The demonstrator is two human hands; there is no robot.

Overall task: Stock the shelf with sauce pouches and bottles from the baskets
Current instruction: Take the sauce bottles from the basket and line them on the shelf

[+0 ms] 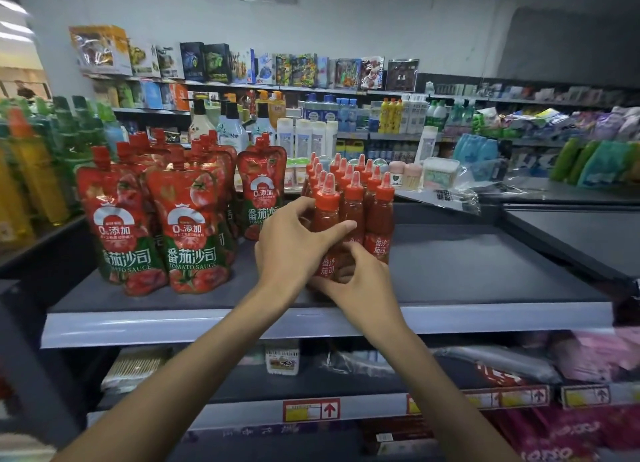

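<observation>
Stocking looks partly done on the dark grey metal shelf (156,323).
Glossy red spouted tomato-sauce pouches (187,226) stand in rows at its left, with a block of slim red-capped sauce bottles (367,198) just beside them. The left hand (294,240) curls its fingers round the front-left bottle (326,207), and the right hand (356,281) grips its base. Bare shelf at the right suggests more to come; no baskets show.

Toiletry bottles (313,137) behind; boxed goods (216,63) above.

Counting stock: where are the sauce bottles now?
Head view: the sauce bottles cluster on the shelf, right of the tomato sauce pouches; left hand and right hand grip the front one.
</observation>
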